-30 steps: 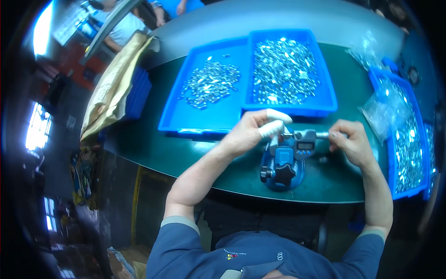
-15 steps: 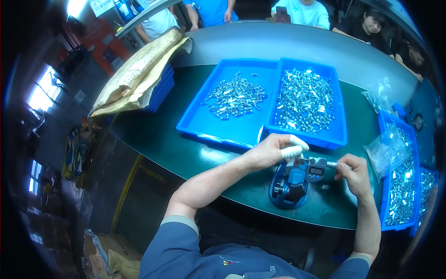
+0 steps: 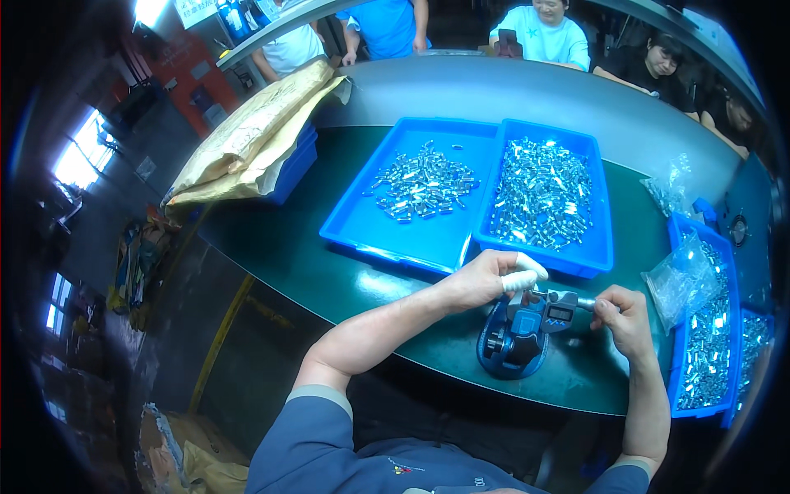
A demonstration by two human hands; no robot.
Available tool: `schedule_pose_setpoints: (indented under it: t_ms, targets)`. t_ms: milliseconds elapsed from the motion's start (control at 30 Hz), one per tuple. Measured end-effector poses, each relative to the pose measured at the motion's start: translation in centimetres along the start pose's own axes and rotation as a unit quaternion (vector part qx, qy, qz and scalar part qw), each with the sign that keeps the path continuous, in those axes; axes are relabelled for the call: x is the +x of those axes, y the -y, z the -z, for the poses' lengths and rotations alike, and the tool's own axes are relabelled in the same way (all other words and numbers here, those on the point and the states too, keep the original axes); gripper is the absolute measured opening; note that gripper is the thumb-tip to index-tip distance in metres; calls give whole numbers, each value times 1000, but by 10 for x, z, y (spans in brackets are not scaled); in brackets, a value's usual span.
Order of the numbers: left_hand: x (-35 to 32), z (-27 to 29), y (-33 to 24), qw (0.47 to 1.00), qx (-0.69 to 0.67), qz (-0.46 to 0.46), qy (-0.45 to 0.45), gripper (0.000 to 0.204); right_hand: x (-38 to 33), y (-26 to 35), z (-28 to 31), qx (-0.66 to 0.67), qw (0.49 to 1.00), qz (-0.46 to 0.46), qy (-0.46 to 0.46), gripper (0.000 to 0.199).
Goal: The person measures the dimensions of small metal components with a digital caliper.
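My left hand (image 3: 485,280), white-capped fingertips pinched, touched the grey digital micrometer (image 3: 550,309) clamped in its blue round-based stand (image 3: 512,350) on the green table (image 3: 329,280); my right hand (image 3: 623,317) gripped its thimble end.

Two trays (image 3: 428,247) lie behind the gauge stand (image 3: 514,350) (a third (image 3: 708,362) at right).

Measured piece under left hand (image 3: 485,278) hidden

Blue trays (image 3: 428,247) of silvery parts (image 3: 539,193), dark green table (image 3: 304,255).
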State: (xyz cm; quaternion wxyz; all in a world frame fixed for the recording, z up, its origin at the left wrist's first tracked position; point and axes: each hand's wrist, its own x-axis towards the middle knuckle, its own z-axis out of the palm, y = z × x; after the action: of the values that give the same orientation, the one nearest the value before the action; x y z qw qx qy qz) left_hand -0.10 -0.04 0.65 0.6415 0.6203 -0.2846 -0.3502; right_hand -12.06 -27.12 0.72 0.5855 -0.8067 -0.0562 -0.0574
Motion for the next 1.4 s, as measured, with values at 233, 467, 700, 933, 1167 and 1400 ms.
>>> schedule_pose_setpoints:
  t_ms: [233,467,700,933,1167,1400]
  targets:
    - [-1,-1,-1,1000,0,7,2,29,0,2,0,9,1000,-3,0,32]
    - [-2,-1,1,1000,-8,16,-3,28,0,1,0,3,1000,-11,0,30]
    - [-5,1,0,1000,8,6,-2,29,1,1,-1,2,1000,-8,3,27]
    - [-4,-4,-7,998,46,21,-21,29,0,7,2,12,1000,-25,1,24]
    - [-2,-5,-2,998,35,26,-35,32,-1,10,3,3,999,-36,8,25]
    - [-2,-5,-3,999,24,24,-36,31,2,8,4,-3,999,-29,15,26]
